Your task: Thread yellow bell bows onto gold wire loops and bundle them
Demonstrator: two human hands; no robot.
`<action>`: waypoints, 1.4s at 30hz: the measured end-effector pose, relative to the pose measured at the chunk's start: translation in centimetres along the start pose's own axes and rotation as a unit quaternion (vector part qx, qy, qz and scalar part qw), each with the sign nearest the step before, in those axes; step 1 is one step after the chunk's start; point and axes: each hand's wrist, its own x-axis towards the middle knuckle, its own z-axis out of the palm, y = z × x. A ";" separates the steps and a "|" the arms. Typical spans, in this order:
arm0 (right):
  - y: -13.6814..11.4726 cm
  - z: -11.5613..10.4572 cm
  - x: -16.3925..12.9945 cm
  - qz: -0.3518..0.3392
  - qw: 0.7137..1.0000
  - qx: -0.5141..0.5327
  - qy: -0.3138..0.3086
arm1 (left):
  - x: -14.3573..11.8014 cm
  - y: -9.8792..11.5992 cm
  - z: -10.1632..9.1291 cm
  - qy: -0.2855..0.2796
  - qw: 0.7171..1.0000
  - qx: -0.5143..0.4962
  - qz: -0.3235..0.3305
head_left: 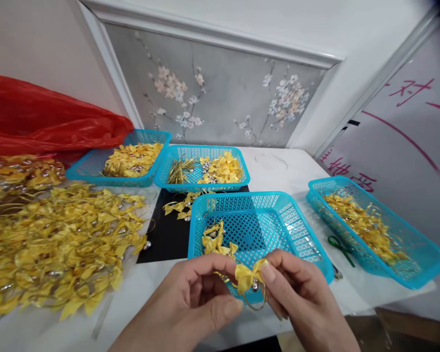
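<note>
Fingertips of the left hand (196, 298) and right hand (297, 293) are pinched on a yellow bow (248, 276), held just before the near basket (300, 234). Light, soft ribbon is judged easily crushed; the knot is best gripped.

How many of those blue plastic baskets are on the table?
4. One basket sits right behind the hands, holding a few bows; one lies at the right; two stand at the back, one in the middle, one left beside the red bag, which might hide more.
</note>
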 end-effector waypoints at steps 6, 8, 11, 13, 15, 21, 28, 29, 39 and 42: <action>0.3 0.1 -0.1 -0.117 0.986 -0.117 0.028 | 0.4 0.2 0.7 0.019 0.998 -0.040 -0.055; 0.4 0.0 0.0 -0.155 0.978 -0.138 0.031 | 0.7 0.1 0.9 0.026 0.996 -0.055 -0.058; 0.5 0.0 -0.1 -0.181 0.969 -0.164 0.046 | 1.0 0.0 0.9 0.041 0.994 -0.094 -0.028; 0.5 0.1 -0.3 -0.181 0.967 -0.168 0.058 | 0.9 0.0 0.9 0.045 0.994 -0.097 -0.006; 0.4 0.2 -0.4 -0.173 0.970 -0.161 0.061 | 0.7 0.1 1.0 0.048 0.995 -0.085 0.015; 0.6 0.6 -0.6 -0.088 0.992 -0.090 0.016 | 0.0 0.8 1.4 0.067 0.995 -0.064 0.046; 0.0 -0.2 -0.3 -0.125 0.986 -0.109 -0.031 | -0.3 0.5 1.6 0.093 0.991 0.044 0.088; -0.1 -0.3 -0.3 -0.132 0.983 -0.121 -0.040 | -0.3 0.5 1.7 0.098 0.989 0.060 0.093; 1.3 1.4 0.0 -0.120 0.988 -0.097 0.013 | -0.2 0.0 1.8 0.062 0.996 0.026 0.059; 1.9 1.9 0.0 -0.114 0.990 -0.077 0.017 | -0.1 -0.1 1.7 0.059 0.997 0.022 0.049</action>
